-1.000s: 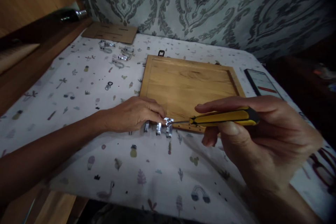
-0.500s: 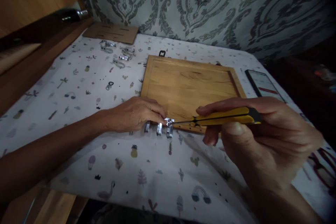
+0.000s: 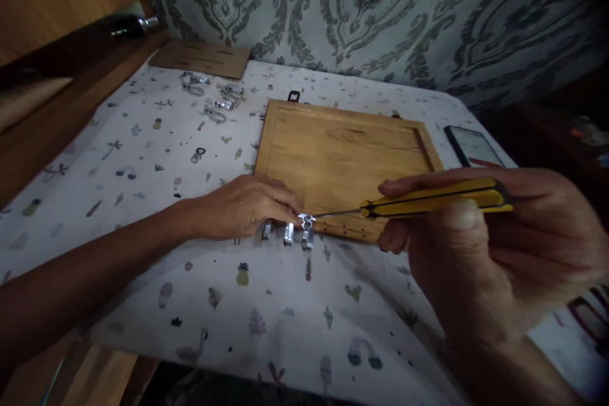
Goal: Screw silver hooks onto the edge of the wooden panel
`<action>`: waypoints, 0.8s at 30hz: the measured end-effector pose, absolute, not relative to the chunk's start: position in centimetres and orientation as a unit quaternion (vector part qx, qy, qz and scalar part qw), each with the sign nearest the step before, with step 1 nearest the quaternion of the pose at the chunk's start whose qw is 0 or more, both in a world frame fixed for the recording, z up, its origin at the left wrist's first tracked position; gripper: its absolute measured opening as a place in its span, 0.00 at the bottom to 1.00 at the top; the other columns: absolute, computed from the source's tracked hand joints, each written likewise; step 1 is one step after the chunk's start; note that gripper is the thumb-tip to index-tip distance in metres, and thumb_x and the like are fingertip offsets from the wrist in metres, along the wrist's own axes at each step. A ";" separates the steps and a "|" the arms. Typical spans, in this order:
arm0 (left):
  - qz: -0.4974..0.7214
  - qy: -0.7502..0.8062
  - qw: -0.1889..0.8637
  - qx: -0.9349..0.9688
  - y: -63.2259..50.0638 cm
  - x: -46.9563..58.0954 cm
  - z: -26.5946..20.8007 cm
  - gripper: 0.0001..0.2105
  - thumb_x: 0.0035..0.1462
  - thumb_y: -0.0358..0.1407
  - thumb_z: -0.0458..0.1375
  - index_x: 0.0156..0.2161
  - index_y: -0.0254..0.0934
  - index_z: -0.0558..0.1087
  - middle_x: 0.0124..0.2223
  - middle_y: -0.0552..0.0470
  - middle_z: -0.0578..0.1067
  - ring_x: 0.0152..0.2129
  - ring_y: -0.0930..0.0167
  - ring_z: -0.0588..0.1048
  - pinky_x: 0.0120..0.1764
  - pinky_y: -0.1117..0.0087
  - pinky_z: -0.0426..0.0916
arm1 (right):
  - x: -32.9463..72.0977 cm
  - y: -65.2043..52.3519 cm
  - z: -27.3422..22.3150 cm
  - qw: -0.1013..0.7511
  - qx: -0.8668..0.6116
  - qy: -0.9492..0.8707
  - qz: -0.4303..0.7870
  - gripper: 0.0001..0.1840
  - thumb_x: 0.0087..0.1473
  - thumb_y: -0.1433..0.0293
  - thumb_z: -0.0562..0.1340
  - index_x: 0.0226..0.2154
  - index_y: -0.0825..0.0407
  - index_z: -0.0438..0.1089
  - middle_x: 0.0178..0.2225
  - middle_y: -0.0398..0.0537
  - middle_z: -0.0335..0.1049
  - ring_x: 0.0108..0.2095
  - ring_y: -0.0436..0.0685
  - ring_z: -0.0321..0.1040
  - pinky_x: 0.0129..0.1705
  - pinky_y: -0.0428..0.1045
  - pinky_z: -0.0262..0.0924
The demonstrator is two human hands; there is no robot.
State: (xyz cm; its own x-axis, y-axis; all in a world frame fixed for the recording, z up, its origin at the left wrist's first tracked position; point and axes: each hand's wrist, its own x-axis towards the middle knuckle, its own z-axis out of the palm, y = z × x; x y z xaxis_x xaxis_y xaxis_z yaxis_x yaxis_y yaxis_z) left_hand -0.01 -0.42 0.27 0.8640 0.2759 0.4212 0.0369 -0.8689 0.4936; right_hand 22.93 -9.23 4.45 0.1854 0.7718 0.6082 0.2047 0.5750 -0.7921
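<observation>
My right hand (image 3: 495, 247) grips a screwdriver (image 3: 438, 198) by its yellow and black handle, thumb on the near side. The thin shaft points left, its tip close to a shiny metal clip (image 3: 307, 228) at the near edge of a framed wooden board (image 3: 352, 152). I cannot tell whether the tip touches the clip. My left hand (image 3: 252, 206) lies over the board's near left corner, with fingertips closed against the clip. Two more metal clips show below those fingers, one of them (image 3: 288, 235) plainly. Small dark holes run along the board's near edge.
Several loose metal clips (image 3: 216, 108) lie at the back left before a brown cardboard piece (image 3: 200, 58). A small dark metal piece (image 3: 198, 155) sits left of the board. A phone (image 3: 473, 147) rests at right on the patterned tablecloth (image 3: 190, 304). A patterned wall (image 3: 304, 13) stands behind.
My right hand and the screwdriver have moved right and slightly up, the tip drawing back from the clip. My left hand and the board look unmoved.
</observation>
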 end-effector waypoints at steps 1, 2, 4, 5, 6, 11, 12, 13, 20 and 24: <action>0.246 0.086 0.241 0.935 -0.5 0.0 0.3 0.11 0.67 0.26 0.56 0.45 0.37 0.81 0.48 0.44 0.81 0.43 0.69 0.79 0.42 0.71 0.74 | 22.9 -9.2 4.4 0.654 -0.401 -0.601 0.225 0.04 0.57 0.72 0.69 0.38 0.54 0.78 0.36 0.48 0.81 0.17 0.49 0.69 0.15 0.49 0.63; 0.245 0.088 0.240 0.935 -0.5 0.0 0.3 0.10 0.67 0.28 0.56 0.45 0.38 0.81 0.48 0.44 0.81 0.43 0.69 0.79 0.42 0.71 0.74 | 22.9 -9.2 4.3 0.652 -0.399 -0.601 0.231 0.04 0.57 0.73 0.69 0.38 0.53 0.78 0.36 0.48 0.81 0.17 0.49 0.70 0.16 0.49 0.64; 0.242 0.090 0.241 0.936 -0.5 0.0 0.3 0.09 0.68 0.30 0.57 0.45 0.38 0.81 0.48 0.44 0.81 0.43 0.69 0.79 0.42 0.71 0.74 | 22.8 -9.3 4.3 0.648 -0.403 -0.600 0.239 0.04 0.58 0.73 0.68 0.38 0.51 0.77 0.37 0.46 0.81 0.18 0.49 0.70 0.17 0.49 0.64; 0.241 0.090 0.241 0.936 -0.5 0.0 0.3 0.10 0.68 0.30 0.57 0.45 0.38 0.81 0.48 0.44 0.81 0.43 0.69 0.79 0.42 0.71 0.74 | 22.8 -9.4 4.3 0.645 -0.408 -0.599 0.242 0.04 0.58 0.73 0.68 0.38 0.50 0.77 0.37 0.45 0.80 0.18 0.49 0.70 0.18 0.50 0.64; 0.241 0.090 0.241 0.936 -0.5 0.0 0.3 0.11 0.68 0.30 0.56 0.46 0.38 0.81 0.48 0.44 0.81 0.43 0.69 0.79 0.42 0.71 0.74 | 22.7 -9.5 4.3 0.643 -0.412 -0.597 0.248 0.04 0.58 0.73 0.68 0.39 0.50 0.77 0.37 0.45 0.80 0.19 0.49 0.70 0.18 0.50 0.65; 0.247 0.087 0.234 0.936 -0.5 0.1 0.2 0.14 0.68 0.25 0.53 0.45 0.38 0.81 0.48 0.45 0.81 0.43 0.70 0.79 0.42 0.71 0.74 | 22.5 -9.6 4.3 0.644 -0.406 -0.591 0.268 0.05 0.59 0.73 0.68 0.39 0.49 0.76 0.39 0.44 0.80 0.20 0.49 0.70 0.20 0.51 0.65; 0.247 0.087 0.233 0.936 -0.5 0.1 0.2 0.14 0.68 0.25 0.53 0.45 0.37 0.81 0.48 0.45 0.81 0.43 0.70 0.79 0.42 0.71 0.74 | 22.5 -9.6 4.3 0.644 -0.404 -0.591 0.269 0.04 0.59 0.73 0.68 0.39 0.49 0.76 0.38 0.44 0.80 0.20 0.49 0.70 0.20 0.51 0.64; 0.247 0.087 0.233 0.937 -0.5 0.1 0.2 0.14 0.68 0.25 0.53 0.45 0.37 0.81 0.48 0.45 0.81 0.43 0.70 0.79 0.42 0.71 0.74 | 22.5 -9.6 4.3 0.644 -0.403 -0.592 0.270 0.05 0.59 0.73 0.68 0.39 0.48 0.76 0.38 0.43 0.80 0.20 0.49 0.70 0.20 0.51 0.64; 0.243 0.088 0.240 0.936 -0.5 0.0 0.3 0.11 0.69 0.30 0.55 0.45 0.36 0.81 0.48 0.44 0.81 0.43 0.69 0.79 0.43 0.70 0.74 | 22.5 -9.5 4.4 0.641 -0.405 -0.596 0.265 0.04 0.59 0.72 0.68 0.39 0.48 0.77 0.38 0.45 0.80 0.19 0.50 0.70 0.19 0.52 0.63; 0.241 0.093 0.240 0.936 -0.5 0.1 0.4 0.10 0.68 0.32 0.57 0.45 0.38 0.81 0.48 0.45 0.81 0.43 0.69 0.79 0.43 0.70 0.74 | 22.6 -9.5 4.5 0.638 -0.405 -0.597 0.270 0.04 0.59 0.72 0.68 0.39 0.48 0.77 0.38 0.45 0.80 0.19 0.50 0.70 0.19 0.52 0.63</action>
State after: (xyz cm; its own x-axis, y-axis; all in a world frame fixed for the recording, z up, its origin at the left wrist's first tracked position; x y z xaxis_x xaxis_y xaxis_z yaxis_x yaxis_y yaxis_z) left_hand 0.09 -0.52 0.36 0.8667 0.2893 0.4064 0.0579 -0.8675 0.4940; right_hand 22.62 -9.51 4.48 0.1409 0.8280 0.5428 0.1395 0.5262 -0.8388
